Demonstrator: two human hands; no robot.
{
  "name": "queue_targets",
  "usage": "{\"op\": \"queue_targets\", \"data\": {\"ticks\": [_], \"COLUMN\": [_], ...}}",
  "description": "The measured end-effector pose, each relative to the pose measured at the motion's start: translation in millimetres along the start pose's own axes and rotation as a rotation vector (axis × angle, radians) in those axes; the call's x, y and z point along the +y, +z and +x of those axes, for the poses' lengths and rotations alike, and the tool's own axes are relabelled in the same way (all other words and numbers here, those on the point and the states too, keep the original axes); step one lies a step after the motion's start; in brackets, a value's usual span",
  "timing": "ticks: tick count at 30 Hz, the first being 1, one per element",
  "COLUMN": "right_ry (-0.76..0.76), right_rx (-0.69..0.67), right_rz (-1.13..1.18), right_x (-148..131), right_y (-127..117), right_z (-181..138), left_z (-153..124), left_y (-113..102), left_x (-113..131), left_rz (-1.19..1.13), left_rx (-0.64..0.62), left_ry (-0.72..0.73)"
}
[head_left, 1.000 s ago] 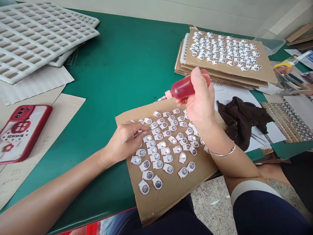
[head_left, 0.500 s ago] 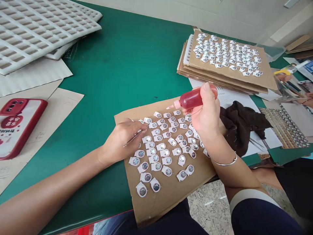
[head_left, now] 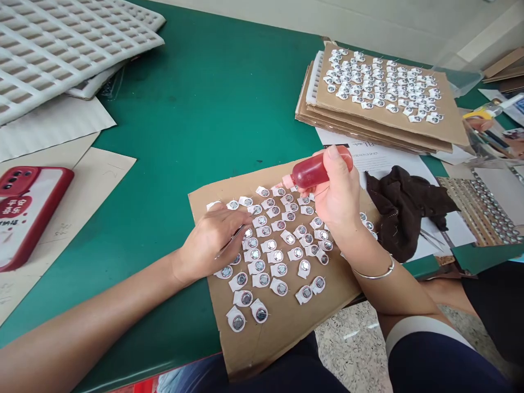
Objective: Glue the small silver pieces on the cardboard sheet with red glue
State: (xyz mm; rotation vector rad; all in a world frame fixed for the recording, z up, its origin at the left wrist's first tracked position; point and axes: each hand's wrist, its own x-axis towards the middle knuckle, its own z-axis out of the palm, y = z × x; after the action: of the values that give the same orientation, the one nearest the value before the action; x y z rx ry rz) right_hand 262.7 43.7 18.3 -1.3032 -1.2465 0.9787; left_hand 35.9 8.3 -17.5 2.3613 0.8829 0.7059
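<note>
In my right hand (head_left: 339, 191) is a small squeeze bottle (head_left: 313, 170) of red liquid. Its pale pink nozzle points left and down, close above the upper rows of small white tabs (head_left: 279, 255) with round silvery centres. Several rows of these lie on a cardboard sheet (head_left: 282, 338) at the front of the table. My left hand (head_left: 216, 232) is closed around thin metal tweezers (head_left: 229, 243), low over the left side of the sheet. The tweezers' tips are hidden by the fingers, and so are some tabs beneath.
A cardboard stack (head_left: 446, 117) bearing more tabs stands at the back right. A dark cloth (head_left: 403, 210) and scissors (head_left: 434, 239) lie on paper to the right. White foam trays (head_left: 82, 49) and a red-edged phone (head_left: 36, 215) are left. Another person's hand (head_left: 481, 124) shows far right.
The bottle in my right hand has moved left and down, its nozzle now nearer the tabs. My left hand, with the tweezers, has shifted slightly right and down.
</note>
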Motion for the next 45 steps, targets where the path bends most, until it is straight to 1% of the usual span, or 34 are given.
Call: {"op": "queue_targets", "data": {"ticks": [3,7,11,13,16,19,21,25,30,39,45], "right_ry": [0.017,0.009,0.054,0.059,-0.02,-0.144,-0.185,-0.178,-0.205,-0.204,-0.227], "right_rx": [0.015,-0.004,-0.006,-0.035,-0.08,-0.071,-0.068,-0.077,-0.088,-0.13,-0.137], "right_rz": [-0.002,-0.016,0.003,-0.015,-0.153,-0.321,-0.383,-0.42,-0.445,-0.48,-0.511], "right_x": [1,3,-2,-6,-12,-10,-5,2,3,5,7], "right_y": [0,2,9,15,23,29,30,30,32,35,35], "right_z": [0,1,3,4,2,-2,-5,-8,-10,-11,-11], "left_z": [0,1,2,2,3,2,2,0,-1,-2,-2], "left_y": [0,2,7,10,12,15,17,21,24,25,25], "left_x": [0,1,5,9,15,20,22,23,22,23,23], "left_rz": [0.006,0.036,0.115,0.185,0.356,0.513,0.56,0.607,0.648,0.661,0.69], "left_rx": [0.014,0.001,-0.013,-0.035,-0.071,-0.038,-0.004,0.027,0.031,0.014,0.032], "left_ry": [0.014,0.057,0.098,0.123,0.175,0.232,0.258,0.292,0.312,0.312,0.308]}}
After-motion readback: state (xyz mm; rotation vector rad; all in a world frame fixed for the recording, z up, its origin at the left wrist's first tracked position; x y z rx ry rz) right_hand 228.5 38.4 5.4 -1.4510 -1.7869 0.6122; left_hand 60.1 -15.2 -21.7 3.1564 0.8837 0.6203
